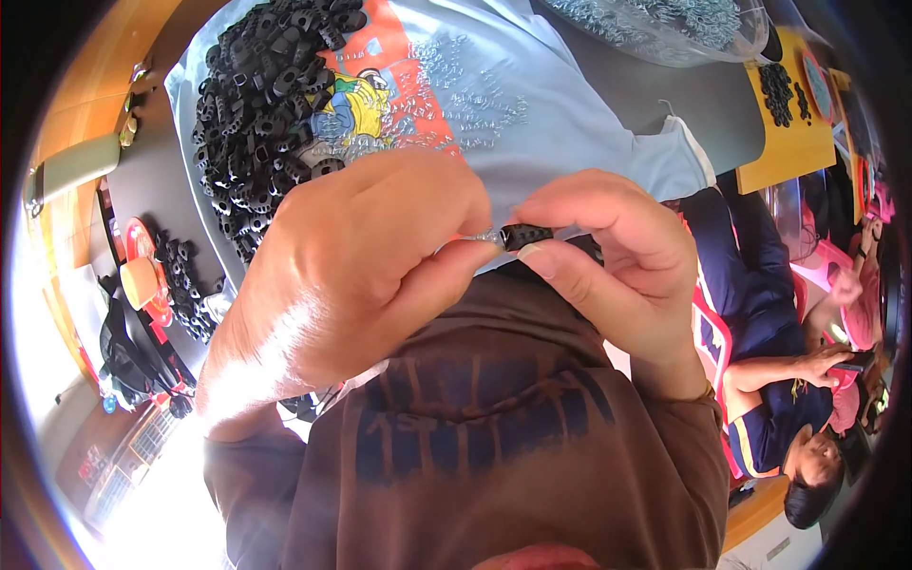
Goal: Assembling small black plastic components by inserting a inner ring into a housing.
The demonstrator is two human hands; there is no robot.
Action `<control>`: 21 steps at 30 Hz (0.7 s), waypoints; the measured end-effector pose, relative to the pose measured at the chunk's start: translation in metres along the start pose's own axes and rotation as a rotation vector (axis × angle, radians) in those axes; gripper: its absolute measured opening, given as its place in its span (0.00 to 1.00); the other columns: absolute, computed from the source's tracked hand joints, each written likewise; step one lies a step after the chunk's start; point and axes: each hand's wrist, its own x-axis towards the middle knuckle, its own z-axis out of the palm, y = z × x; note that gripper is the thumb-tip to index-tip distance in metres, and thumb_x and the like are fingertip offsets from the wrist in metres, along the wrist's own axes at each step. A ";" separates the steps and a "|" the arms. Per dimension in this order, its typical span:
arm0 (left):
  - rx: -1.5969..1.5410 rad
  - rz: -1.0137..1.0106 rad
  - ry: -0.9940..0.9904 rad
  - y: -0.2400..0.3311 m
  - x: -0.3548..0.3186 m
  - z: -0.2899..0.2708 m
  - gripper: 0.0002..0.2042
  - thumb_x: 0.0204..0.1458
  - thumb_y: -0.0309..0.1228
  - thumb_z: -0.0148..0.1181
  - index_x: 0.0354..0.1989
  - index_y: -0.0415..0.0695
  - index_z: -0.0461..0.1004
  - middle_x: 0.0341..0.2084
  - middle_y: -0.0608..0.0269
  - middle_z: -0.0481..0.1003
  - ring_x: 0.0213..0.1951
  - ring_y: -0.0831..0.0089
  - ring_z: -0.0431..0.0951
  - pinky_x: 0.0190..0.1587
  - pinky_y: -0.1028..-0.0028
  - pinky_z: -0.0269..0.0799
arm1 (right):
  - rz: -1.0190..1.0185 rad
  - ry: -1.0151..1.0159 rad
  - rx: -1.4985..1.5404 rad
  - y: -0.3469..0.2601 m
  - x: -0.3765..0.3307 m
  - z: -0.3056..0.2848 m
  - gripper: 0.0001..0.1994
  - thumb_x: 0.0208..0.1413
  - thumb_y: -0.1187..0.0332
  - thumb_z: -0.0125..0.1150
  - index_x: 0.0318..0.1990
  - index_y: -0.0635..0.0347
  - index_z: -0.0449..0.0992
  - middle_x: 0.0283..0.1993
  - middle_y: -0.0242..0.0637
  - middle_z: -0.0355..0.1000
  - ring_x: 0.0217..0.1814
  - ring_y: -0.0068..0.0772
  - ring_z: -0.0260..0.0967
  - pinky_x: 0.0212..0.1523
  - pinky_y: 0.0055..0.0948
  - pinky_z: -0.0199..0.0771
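Head view showed both hands together: left hand (351,275) pinched a tiny spring (483,237), right hand (617,256) held a black plastic piece (528,236). Spring might slip, being so small.

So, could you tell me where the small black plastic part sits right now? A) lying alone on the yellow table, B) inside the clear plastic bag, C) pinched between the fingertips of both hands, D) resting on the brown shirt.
C: the small black plastic part is pinched between the fingertips of the left hand and the right hand, held above the light blue cloth with its pile of black parts.
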 end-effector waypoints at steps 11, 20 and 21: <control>-0.004 0.078 0.104 0.001 -0.015 -0.003 0.14 0.37 0.15 0.66 0.35 0.40 0.77 0.14 0.69 0.60 0.19 0.72 0.64 0.24 0.72 0.58 | 0.085 -0.040 0.242 -0.004 0.003 0.013 0.12 0.55 0.84 0.59 0.48 0.74 0.73 0.46 0.48 0.73 0.47 0.33 0.73 0.49 0.28 0.72; -0.256 -0.036 0.170 -0.008 -0.036 -0.003 0.10 0.46 0.14 0.61 0.37 0.37 0.75 0.21 0.69 0.67 0.22 0.82 0.64 0.27 0.78 0.57 | 0.207 -0.064 0.337 -0.006 0.006 0.029 0.13 0.56 0.84 0.58 0.49 0.74 0.71 0.46 0.48 0.75 0.46 0.33 0.75 0.49 0.29 0.75; -0.293 -0.049 0.174 -0.008 -0.038 -0.003 0.09 0.47 0.15 0.61 0.37 0.36 0.75 0.22 0.69 0.67 0.22 0.83 0.63 0.28 0.78 0.57 | 0.233 -0.056 0.373 -0.007 0.006 0.032 0.13 0.56 0.83 0.58 0.49 0.74 0.71 0.46 0.48 0.75 0.45 0.33 0.76 0.49 0.30 0.76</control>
